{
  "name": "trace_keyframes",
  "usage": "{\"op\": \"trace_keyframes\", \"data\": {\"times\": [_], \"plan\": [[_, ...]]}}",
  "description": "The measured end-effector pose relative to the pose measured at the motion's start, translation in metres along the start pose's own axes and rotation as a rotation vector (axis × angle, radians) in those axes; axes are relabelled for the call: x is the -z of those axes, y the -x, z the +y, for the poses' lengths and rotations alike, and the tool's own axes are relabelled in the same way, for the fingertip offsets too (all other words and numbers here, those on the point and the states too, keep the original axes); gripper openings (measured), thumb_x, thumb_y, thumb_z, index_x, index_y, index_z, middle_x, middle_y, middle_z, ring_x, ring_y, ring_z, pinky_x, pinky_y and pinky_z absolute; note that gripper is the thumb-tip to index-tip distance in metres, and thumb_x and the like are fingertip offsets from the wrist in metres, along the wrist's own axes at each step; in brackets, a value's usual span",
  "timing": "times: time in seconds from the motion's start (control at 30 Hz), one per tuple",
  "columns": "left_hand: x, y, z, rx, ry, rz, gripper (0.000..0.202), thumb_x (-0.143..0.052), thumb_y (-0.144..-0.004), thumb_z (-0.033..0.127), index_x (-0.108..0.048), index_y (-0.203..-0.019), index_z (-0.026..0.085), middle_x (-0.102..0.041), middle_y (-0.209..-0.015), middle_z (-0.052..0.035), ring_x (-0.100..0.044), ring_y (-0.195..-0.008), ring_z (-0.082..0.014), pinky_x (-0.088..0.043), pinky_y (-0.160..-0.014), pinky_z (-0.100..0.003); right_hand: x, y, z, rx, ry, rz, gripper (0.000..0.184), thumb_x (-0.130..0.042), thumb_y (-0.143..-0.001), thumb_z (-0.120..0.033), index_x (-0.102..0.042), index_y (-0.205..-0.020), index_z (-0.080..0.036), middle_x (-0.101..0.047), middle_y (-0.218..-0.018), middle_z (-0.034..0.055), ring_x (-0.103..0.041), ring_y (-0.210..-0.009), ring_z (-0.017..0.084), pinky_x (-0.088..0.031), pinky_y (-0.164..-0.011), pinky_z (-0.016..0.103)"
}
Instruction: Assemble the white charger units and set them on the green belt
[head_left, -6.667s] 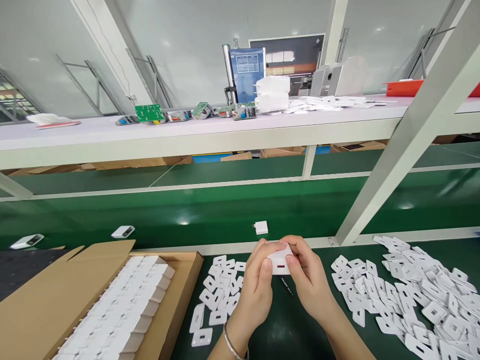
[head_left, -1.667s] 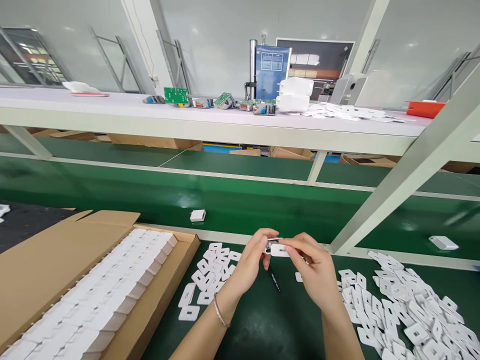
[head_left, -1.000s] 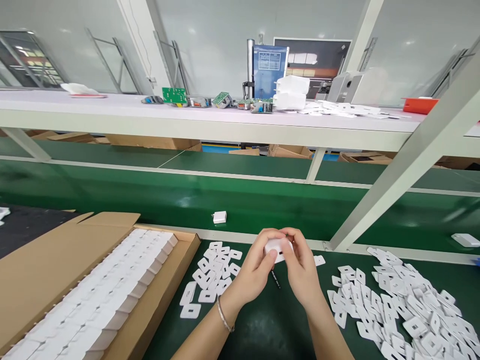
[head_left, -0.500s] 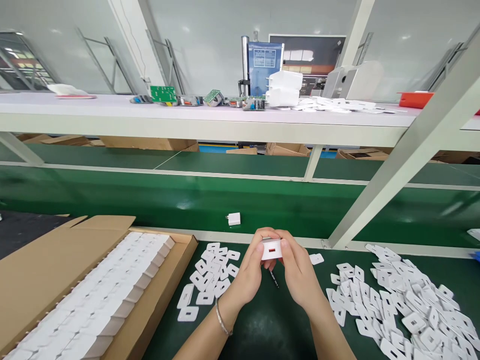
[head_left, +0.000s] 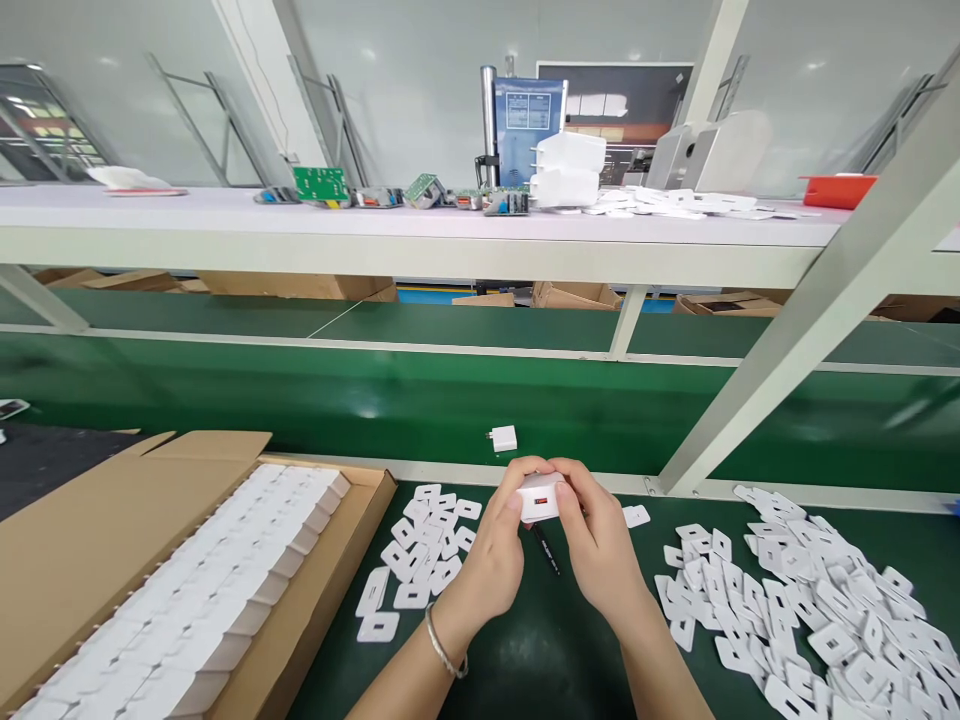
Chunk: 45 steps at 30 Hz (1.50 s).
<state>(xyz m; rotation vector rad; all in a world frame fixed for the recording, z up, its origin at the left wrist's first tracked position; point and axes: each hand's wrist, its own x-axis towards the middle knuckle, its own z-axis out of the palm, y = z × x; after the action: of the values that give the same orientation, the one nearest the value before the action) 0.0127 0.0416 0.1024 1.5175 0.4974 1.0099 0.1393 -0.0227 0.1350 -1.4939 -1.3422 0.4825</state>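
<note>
A white USB charger (head_left: 537,503) is held up between both hands, its face with the dark-and-red port turned toward me. My left hand (head_left: 491,560) grips its left side, thumb on the front edge. My right hand (head_left: 604,560) grips the right side, thumb pressed near the port. The fingers behind the charger are partly hidden. Beneath the hands, a black pen-like tool (head_left: 545,550) lies on the green work surface (head_left: 551,650). Left of my left hand lies a small pile of white face plates with slots (head_left: 427,545); a bigger pile of plates (head_left: 817,610) spreads to the right.
An open cardboard box (head_left: 337,570) with rows of white chargers (head_left: 187,600) stands at left. Another charger (head_left: 502,438) rests on the green belt (head_left: 337,395) ahead. A slanted white post (head_left: 787,310) rises at right, and a shelf (head_left: 420,255) with circuit boards (head_left: 320,184) crosses above.
The charger on the green belt has shifted right, and a flat object has appeared at the belt's left end. More of the pen-like tool shows. Both hands still hold the charger, now slightly tilted.
</note>
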Motion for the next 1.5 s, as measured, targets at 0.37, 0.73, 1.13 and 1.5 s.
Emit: {"op": "trace_keyframes", "data": {"times": [0.37,0.73,1.13,1.5], "plan": [[0.002,0.001,0.01,-0.056,-0.131,-0.103,0.044,-0.033,-0.11,0.05,-0.054,-0.143,0.028,-0.057,-0.143,-0.0106,-0.055,-0.124,-0.0288,-0.044,-0.104,-0.037,0.006,-0.001,0.002,-0.038,-0.116,-0.042,0.045,-0.03,-0.112,-0.052,-0.065,-0.126,-0.026,-0.071,-0.109,0.0043,-0.065,-0.092,0.02,-0.048,-0.08,0.032],[0.004,-0.004,-0.005,-0.171,-0.258,-0.109,0.046,-0.029,-0.112,0.047,-0.063,-0.134,0.025,-0.067,-0.128,-0.0078,-0.058,-0.119,-0.0253,-0.041,-0.114,-0.044,0.013,-0.004,0.008,-0.121,-0.106,-0.075,0.042,-0.047,-0.105,-0.059,-0.068,-0.111,-0.024,-0.067,-0.085,0.0006,-0.06,-0.079,0.019,-0.043,-0.068,0.031],[0.005,-0.016,-0.003,-0.114,-0.126,-0.041,0.044,-0.042,-0.108,0.053,-0.074,-0.111,0.023,-0.064,-0.093,-0.0051,-0.057,-0.086,-0.0207,-0.049,-0.081,-0.035,0.003,-0.007,0.007,-0.108,-0.003,-0.04,0.035,-0.052,-0.102,-0.056,-0.063,-0.099,-0.023,-0.059,-0.072,-0.003,-0.051,-0.062,0.015,-0.037,-0.057,0.027],[-0.006,-0.006,-0.004,-0.042,-0.012,-0.078,0.045,-0.032,-0.111,0.052,-0.062,-0.131,0.025,-0.058,-0.109,-0.007,-0.053,-0.084,-0.0183,-0.048,-0.079,-0.033,-0.004,-0.005,0.014,-0.085,-0.213,0.069,0.041,-0.044,-0.106,-0.057,-0.065,-0.104,-0.023,-0.07,-0.076,0.001,-0.063,-0.064,0.018,-0.049,-0.061,0.03]]}}
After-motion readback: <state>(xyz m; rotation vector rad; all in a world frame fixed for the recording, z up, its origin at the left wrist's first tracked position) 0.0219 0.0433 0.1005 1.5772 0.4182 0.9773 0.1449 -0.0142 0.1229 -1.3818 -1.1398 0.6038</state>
